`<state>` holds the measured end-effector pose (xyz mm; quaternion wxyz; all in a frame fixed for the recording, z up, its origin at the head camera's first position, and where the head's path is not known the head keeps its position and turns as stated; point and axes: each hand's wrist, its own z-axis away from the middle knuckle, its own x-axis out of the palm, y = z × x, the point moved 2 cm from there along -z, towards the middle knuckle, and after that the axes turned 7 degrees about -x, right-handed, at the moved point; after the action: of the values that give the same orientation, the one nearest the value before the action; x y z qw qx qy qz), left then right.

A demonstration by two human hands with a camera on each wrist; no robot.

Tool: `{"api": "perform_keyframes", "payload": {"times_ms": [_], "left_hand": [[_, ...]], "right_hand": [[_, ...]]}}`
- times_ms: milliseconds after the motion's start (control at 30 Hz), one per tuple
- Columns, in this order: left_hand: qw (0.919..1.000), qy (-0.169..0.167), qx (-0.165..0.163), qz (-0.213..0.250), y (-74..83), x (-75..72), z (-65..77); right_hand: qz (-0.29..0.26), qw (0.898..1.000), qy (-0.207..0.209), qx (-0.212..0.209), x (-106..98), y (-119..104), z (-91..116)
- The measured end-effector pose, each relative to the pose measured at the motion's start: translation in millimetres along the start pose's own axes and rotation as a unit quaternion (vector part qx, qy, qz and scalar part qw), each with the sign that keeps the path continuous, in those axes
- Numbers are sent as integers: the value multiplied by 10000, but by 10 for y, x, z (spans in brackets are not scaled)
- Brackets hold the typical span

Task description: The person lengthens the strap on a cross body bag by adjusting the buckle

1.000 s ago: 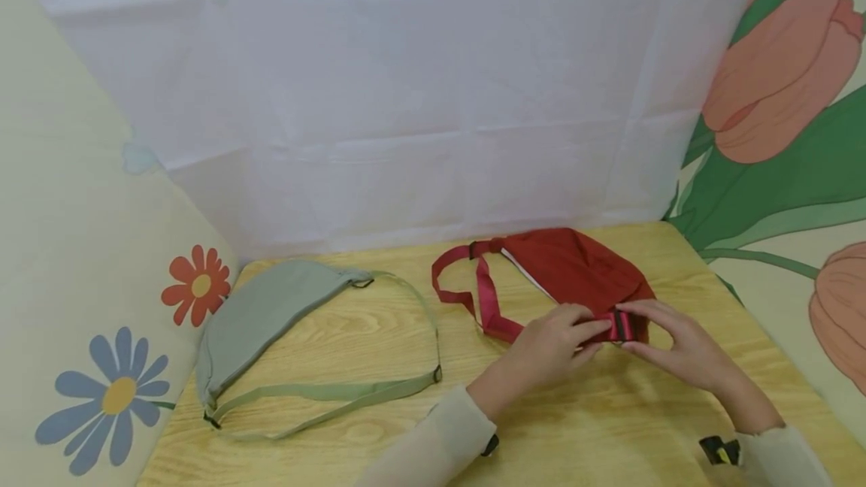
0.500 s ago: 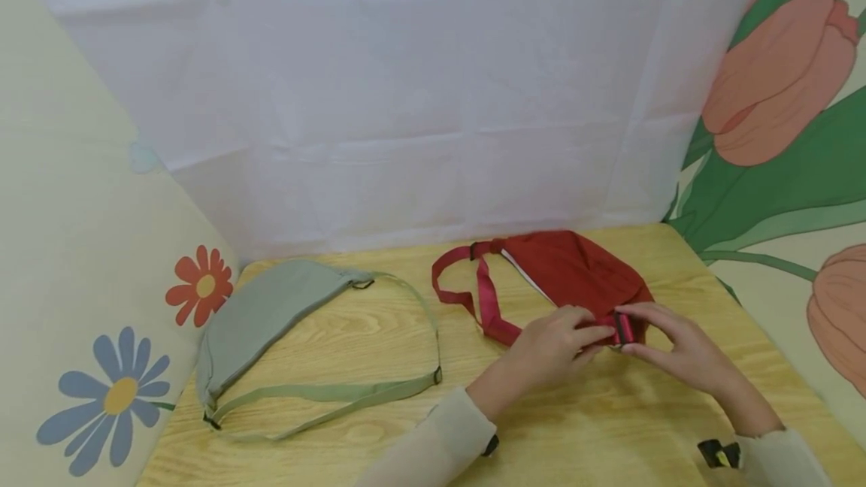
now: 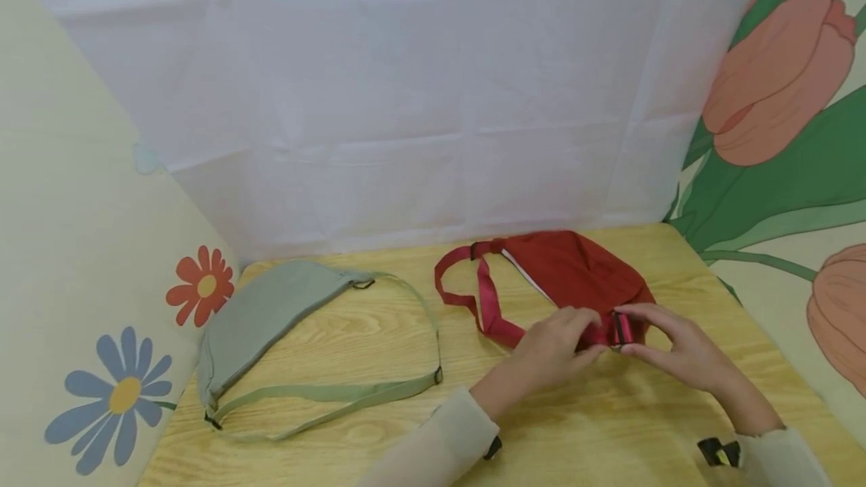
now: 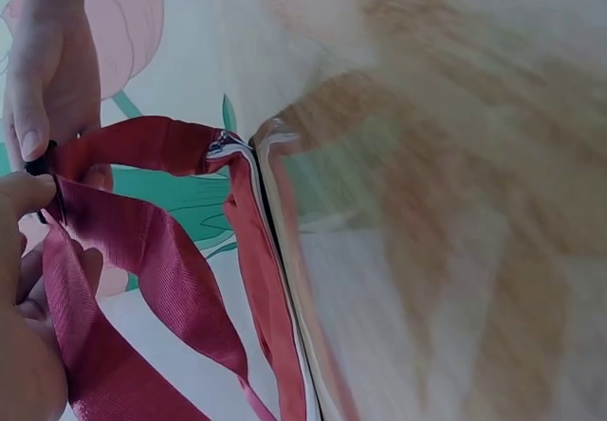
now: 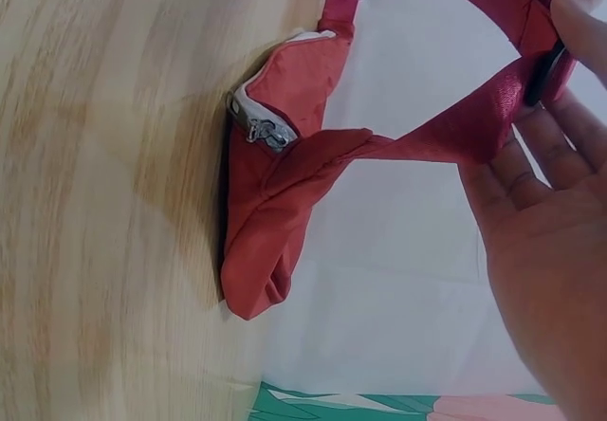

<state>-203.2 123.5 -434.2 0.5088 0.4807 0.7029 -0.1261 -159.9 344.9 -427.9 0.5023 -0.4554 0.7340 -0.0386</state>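
A red waist bag (image 3: 575, 269) lies on the table at the right, its crimson strap (image 3: 492, 305) looping to the left. Near the bag's front end, my right hand (image 3: 686, 348) pinches a black strap slider (image 3: 618, 328) between thumb and fingers. Just left of it, my left hand (image 3: 551, 348) grips the webbing with thumb and index finger. The left wrist view has two lengths of crimson strap (image 4: 180, 279) running from the slider (image 4: 49, 179). In the right wrist view, a metal zipper pull (image 5: 270, 135) shows at the end of the bag, below the table-side edge of the strap.
On the left of the wooden table (image 3: 541, 427) lies a grey-green waist bag (image 3: 267, 322) with its pale green strap (image 3: 352, 393) spread in a loop. A white sheet (image 3: 406, 96) hangs behind, and flower-printed panels stand at both sides.
The left index finger has drawn back from the slider and bent closer to the thumb on the strap. The right hand has barely moved, and the bag stays in place.
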Motion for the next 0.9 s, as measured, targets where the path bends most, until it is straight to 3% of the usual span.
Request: {"api": "perform_keyframes", "payload": {"times_ms": [167,400,667,900], "left_hand": [[9991,-8,-407,137,-37,22,10],[9997,91,-224,-67,-35,18,-13],[9975,-143,-540,423,-26,-43,-18],[9961,-375,-552,571,-23,-57,-40]], "right_hand": [[140,9999,20,66,-11,-8,-4],[253,9997,44,23,1,-2,-9],[350,9994,68,-11,18,-1,-13],[493,9987,118,-76,27,17,-4]]}}
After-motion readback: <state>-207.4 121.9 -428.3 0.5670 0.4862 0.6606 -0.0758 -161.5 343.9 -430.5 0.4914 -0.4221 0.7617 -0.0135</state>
